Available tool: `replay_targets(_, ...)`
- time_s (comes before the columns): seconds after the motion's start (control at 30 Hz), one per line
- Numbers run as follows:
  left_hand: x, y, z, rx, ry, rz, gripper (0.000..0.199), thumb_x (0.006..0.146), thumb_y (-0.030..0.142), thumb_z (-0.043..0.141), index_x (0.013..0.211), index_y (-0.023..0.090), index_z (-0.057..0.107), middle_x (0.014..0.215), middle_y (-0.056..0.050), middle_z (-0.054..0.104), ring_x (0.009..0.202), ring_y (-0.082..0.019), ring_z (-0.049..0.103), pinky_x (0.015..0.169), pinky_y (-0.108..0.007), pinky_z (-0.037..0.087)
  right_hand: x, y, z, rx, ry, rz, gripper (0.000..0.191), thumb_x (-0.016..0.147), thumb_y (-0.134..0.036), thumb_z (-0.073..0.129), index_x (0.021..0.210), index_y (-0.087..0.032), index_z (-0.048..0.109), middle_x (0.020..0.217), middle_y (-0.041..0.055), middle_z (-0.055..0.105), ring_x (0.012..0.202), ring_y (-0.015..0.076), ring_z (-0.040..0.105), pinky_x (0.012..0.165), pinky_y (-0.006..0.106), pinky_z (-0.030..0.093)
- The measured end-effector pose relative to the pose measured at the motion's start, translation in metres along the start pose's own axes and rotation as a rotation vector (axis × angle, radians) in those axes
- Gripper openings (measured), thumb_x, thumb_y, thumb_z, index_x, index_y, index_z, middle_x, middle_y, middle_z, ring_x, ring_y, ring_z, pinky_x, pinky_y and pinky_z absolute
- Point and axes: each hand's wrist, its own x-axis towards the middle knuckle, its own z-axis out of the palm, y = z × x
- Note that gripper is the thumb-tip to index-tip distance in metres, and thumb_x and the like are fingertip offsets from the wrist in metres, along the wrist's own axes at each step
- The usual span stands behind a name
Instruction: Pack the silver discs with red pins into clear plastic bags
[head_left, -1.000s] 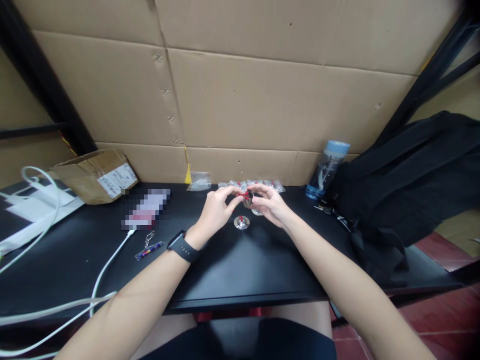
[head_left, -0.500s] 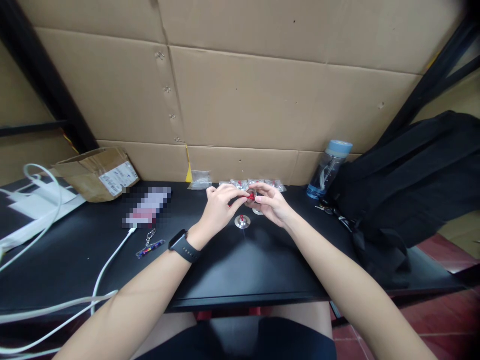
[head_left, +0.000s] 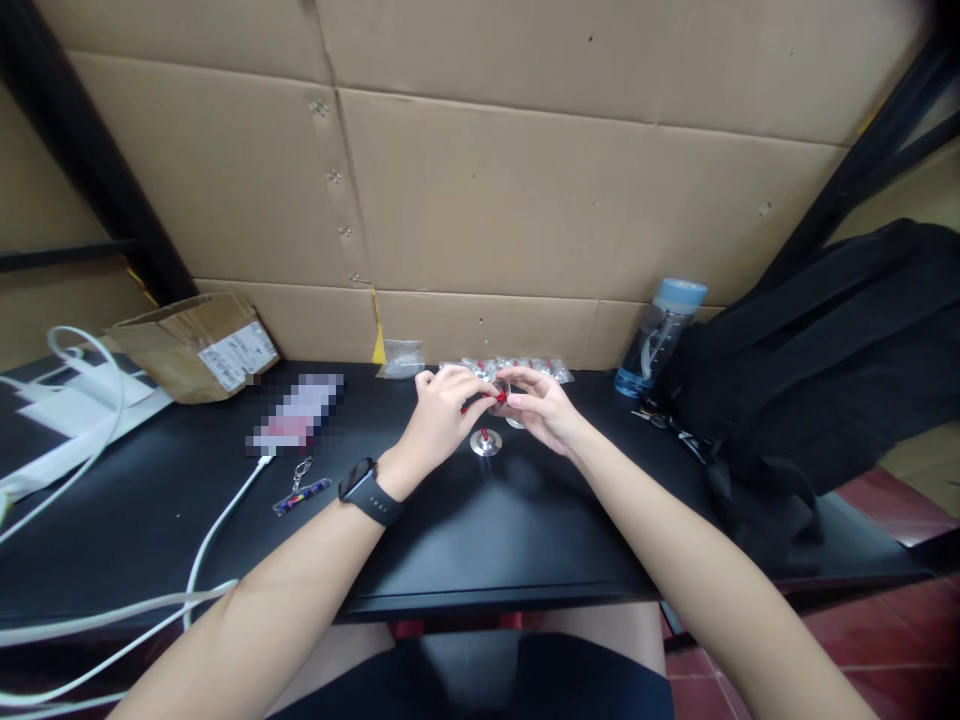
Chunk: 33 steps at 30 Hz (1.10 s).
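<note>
My left hand point(head_left: 444, 408), with a black watch point(head_left: 369, 488) on its wrist, pinches a red cord point(head_left: 499, 397). The cord belongs to a small silver finger cymbal point(head_left: 505, 385), whose edge my right hand point(head_left: 549, 408) grips between thumb and fingers. Both hands meet above the table, and the fingers hide much of the cymbal. Just below them, a second finger cymbal point(head_left: 486, 447) lies on the black surface with its red loop up. Part of another silver disc point(head_left: 514, 424) shows beneath my right hand.
Clear plastic bags point(head_left: 551, 370) with silver and red pieces line the back, beside another clear bag point(head_left: 402, 360). A water bottle point(head_left: 656, 340) and a black backpack point(head_left: 847, 380) stand right. On the left are a cardboard box point(head_left: 187, 345), a blurred phone point(head_left: 296, 415), a keychain point(head_left: 301, 495) and white cables point(head_left: 210, 535).
The red cord between my fingers has shifted slightly, with more of it showing beside my left thumb. Both hands stay in nearly the same place.
</note>
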Motion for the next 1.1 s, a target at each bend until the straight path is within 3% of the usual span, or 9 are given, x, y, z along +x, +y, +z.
replay_targets(0.47, 0.000, 0.001, -0.002, 0.012, -0.021, 0.000, 0.019, 0.102, 0.031, 0.052, 0.096, 0.026, 0.069, 0.109, -0.004, 0.075, 0.116, -0.026, 0.057, 0.096, -0.045, 0.027, -0.002, 0.007, 0.009, -0.034, 0.112, -0.004, 0.045, 0.060, -0.028, 0.094, 0.099, -0.023, 0.074, 0.103, 0.0030, 0.071, 0.090, 0.0173, 0.069, 0.085, 0.034, 0.060)
replay_targets(0.63, -0.002, 0.005, 0.003, -0.022, 0.024, -0.110, 0.014, 0.099, 0.028, 0.056, 0.093, 0.025, 0.068, 0.107, -0.004, 0.075, 0.113, -0.026, 0.058, 0.095, -0.046, 0.029, -0.002, 0.010, 0.009, -0.093, 0.128, -0.029, 0.043, 0.058, -0.028, 0.095, 0.095, -0.022, 0.074, 0.108, 0.0044, 0.075, 0.093, 0.0190, 0.073, 0.093, 0.037, 0.059)
replay_targets(0.9, -0.003, 0.000, 0.019, -0.270, 0.103, -0.360, 0.007, 0.092, 0.029, 0.066, 0.091, 0.025, 0.072, 0.119, -0.006, 0.063, 0.118, -0.027, 0.056, 0.100, -0.045, 0.044, -0.002, 0.010, 0.010, -0.229, 0.111, -0.126, 0.037, 0.059, -0.029, 0.094, 0.089, -0.021, 0.075, 0.120, 0.0076, 0.075, 0.108, 0.0244, 0.072, 0.106, 0.045, 0.054)
replay_targets(1.1, -0.002, -0.009, 0.027, -0.573, 0.058, -0.376, 0.014, 0.093, 0.030, 0.064, 0.092, 0.020, 0.073, 0.112, -0.008, 0.064, 0.110, -0.023, 0.062, 0.103, -0.038, 0.048, -0.002, 0.005, 0.012, -0.275, 0.103, -0.163, 0.033, 0.060, -0.026, 0.094, 0.088, -0.020, 0.076, 0.118, 0.0082, 0.076, 0.111, 0.0253, 0.072, 0.109, 0.045, 0.052)
